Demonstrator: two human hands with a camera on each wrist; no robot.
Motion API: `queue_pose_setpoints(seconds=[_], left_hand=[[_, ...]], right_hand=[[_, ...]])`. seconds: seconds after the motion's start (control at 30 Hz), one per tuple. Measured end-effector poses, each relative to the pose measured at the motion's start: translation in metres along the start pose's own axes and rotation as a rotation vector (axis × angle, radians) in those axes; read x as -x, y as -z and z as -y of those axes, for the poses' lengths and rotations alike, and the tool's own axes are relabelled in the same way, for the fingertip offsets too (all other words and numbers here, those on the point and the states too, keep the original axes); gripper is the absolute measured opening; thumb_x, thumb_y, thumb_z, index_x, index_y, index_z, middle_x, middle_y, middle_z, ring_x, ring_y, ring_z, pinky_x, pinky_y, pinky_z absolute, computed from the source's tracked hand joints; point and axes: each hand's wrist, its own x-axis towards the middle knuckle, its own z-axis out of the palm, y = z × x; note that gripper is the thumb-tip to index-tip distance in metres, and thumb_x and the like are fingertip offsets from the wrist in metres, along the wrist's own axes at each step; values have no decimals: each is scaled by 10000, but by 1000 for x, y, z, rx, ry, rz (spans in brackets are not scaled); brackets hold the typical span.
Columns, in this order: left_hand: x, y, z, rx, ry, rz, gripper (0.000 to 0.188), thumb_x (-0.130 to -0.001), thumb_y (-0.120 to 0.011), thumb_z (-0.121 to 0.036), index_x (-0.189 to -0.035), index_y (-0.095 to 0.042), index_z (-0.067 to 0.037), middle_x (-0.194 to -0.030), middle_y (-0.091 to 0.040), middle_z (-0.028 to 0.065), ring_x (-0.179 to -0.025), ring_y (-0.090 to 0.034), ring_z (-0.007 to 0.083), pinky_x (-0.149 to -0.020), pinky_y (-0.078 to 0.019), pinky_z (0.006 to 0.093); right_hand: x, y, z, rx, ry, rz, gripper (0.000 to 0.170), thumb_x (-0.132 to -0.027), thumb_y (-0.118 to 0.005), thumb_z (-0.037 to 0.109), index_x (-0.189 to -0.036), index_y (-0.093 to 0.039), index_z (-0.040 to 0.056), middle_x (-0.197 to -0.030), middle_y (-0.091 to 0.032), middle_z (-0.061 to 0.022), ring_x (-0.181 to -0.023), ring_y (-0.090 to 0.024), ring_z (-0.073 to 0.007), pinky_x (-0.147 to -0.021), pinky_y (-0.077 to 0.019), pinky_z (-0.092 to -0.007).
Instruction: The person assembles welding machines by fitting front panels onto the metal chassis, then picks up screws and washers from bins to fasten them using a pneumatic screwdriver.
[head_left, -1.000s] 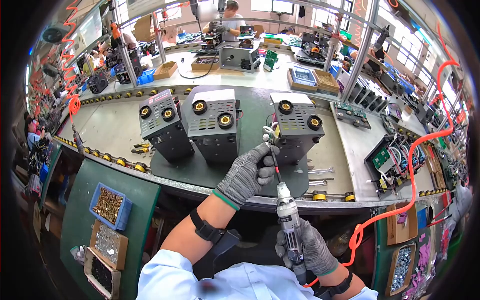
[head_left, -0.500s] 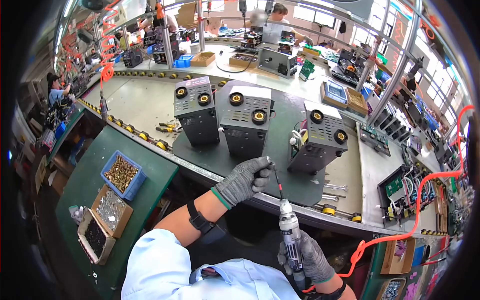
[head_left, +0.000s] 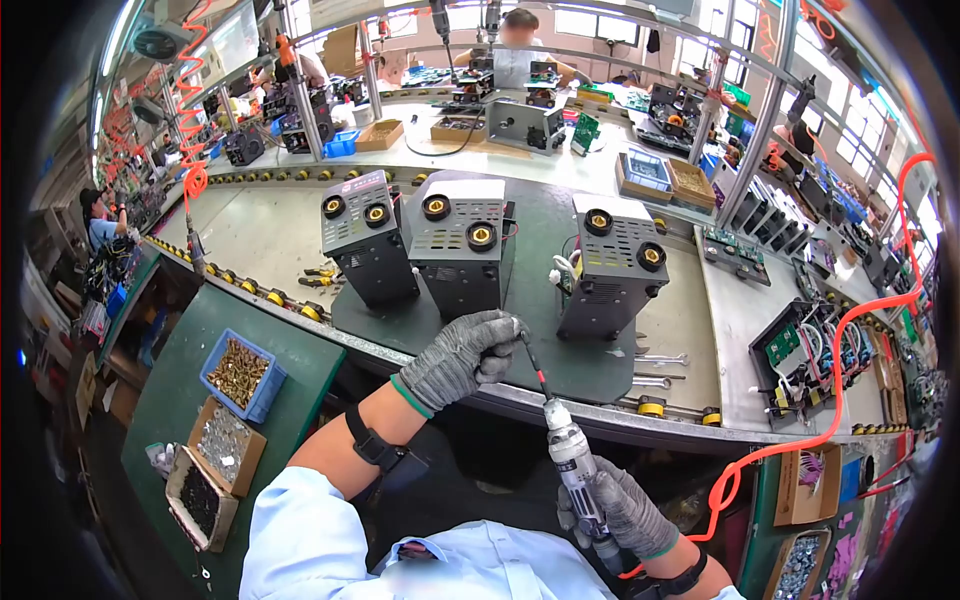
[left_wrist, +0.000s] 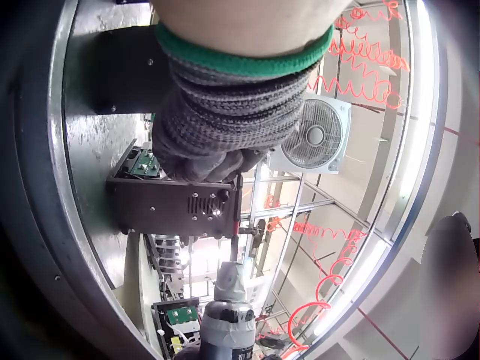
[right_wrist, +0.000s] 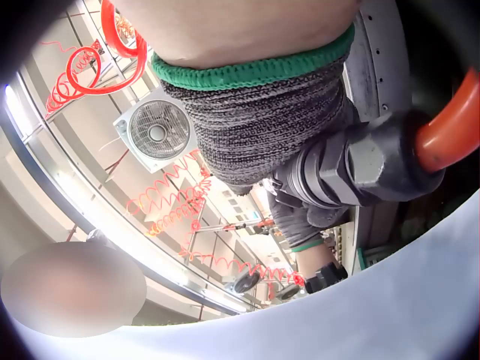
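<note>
My gloved right hand grips a pneumatic screwdriver, its long dark bit with a red band slanting up and left. At the bit's far end, my gloved left hand pinches the tip between thumb and forefinger, other fingers curled; I cannot tell whether a small screw sits there. Beyond the hands stand three dark metal housings on a green board: a left one, a middle one and a right one. Each has two round brass-centred sockets on top. White wires stick out of the right one.
An orange air hose loops up on the right. At left, a blue bin of brass-coloured screws stands beside boxes of small parts. Wrenches lie right of the housings, pliers at left. Yellow rollers line the bench edge.
My left hand and the bit's tip have drawn back from the right housing toward my body. The head view swung left, then partly back. Both grips look the same.
</note>
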Motion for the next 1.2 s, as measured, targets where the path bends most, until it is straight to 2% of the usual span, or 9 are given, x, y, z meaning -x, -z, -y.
queue_pose_setpoints(seconds=[0.2, 0.37, 0.6, 0.73, 0.8, 0.93, 1.1, 1.17, 1.2], left_hand=[[7, -9, -13, -107, 15, -43, 209, -1031, -595, -246, -1009, -631, -42, -753, -482, -28, -535, -400, 42, -449, -310, 193], [1, -10, -22, -709, -110, -134, 238, -993, -658, -282, -1002, -639, -45, -736, -547, -30, -583, -460, 28, -480, -344, 190], [-10, -22, -36, -645, 83, -34, 233, -972, -685, -282, -1005, -638, -56, -695, -506, -52, -570, -453, 25, -478, -341, 196], [-16, -39, -35, -455, 79, -21, 190, -977, -683, -246, -1006, -631, -65, -732, -510, -46, -557, -447, 30, -477, -338, 192], [-23, -48, -34, -412, 25, -16, 169, -1005, -653, -244, -1007, -634, -76, -767, -503, -40, -550, -432, 33, -475, -335, 195], [-38, -72, -34, -639, -200, -166, 328, -1021, -628, -393, -961, -624, -70, -707, -459, -39, -540, -421, 35, -468, -339, 209], [-81, -61, -31, -946, -512, -146, 428, -1008, -627, -480, -875, -588, -75, -669, -440, -43, -537, -432, 34, -479, -355, 208], [-84, -75, -36, -900, -262, -345, 431, -1003, -636, -476, -859, -588, -72, -673, -455, -39, -538, -438, 41, -476, -360, 217], [-89, -73, -36, -958, -277, -338, 421, -1006, -635, -459, -862, -601, -65, -673, -461, -37, -539, -436, 46, -474, -359, 227]], right_hand=[[4, 5, 3, 13, -26, 27, 755, -941, -627, 627, -1394, -441, 53, -943, -641, -78, -764, -673, -136, -555, -563, -250], [9, 5, 8, 97, -13, -31, 699, -944, -649, 597, -1360, -482, 61, -941, -631, -60, -780, -652, -136, -568, -550, -245], [16, 20, 10, -260, -100, 124, 739, -865, -693, 667, -1285, -527, 82, -928, -628, -73, -772, -654, -171, -509, -545, -263], [17, 14, 8, -257, -81, 31, 864, -762, -740, 734, -1285, -523, 82, -877, -623, -76, -720, -649, -201, -455, -521, -257], [15, 17, -3, -193, 50, 25, 711, -898, -674, 647, -1282, -520, 68, -937, -650, -85, -767, -680, -165, -502, -560, -274], [12, 6, 2, -192, 165, -62, 689, -932, -633, 639, -1293, -505, 66, -917, -660, -84, -719, -682, -147, -506, -557, -250], [7, 7, 10, -188, 129, -107, 653, -956, -606, 622, -1265, -503, 57, -914, -655, -72, -711, -681, -119, -487, -561, -252], [1, 4, 9, -210, 165, -142, 637, -957, -602, 626, -1245, -512, 65, -902, -649, -62, -711, -680, -120, -477, -552, -244], [1, 3, 12, -202, 167, -141, 613, -965, -598, 617, -1232, -519, 71, -893, -643, -55, -711, -678, -120, -475, -548, -240]])
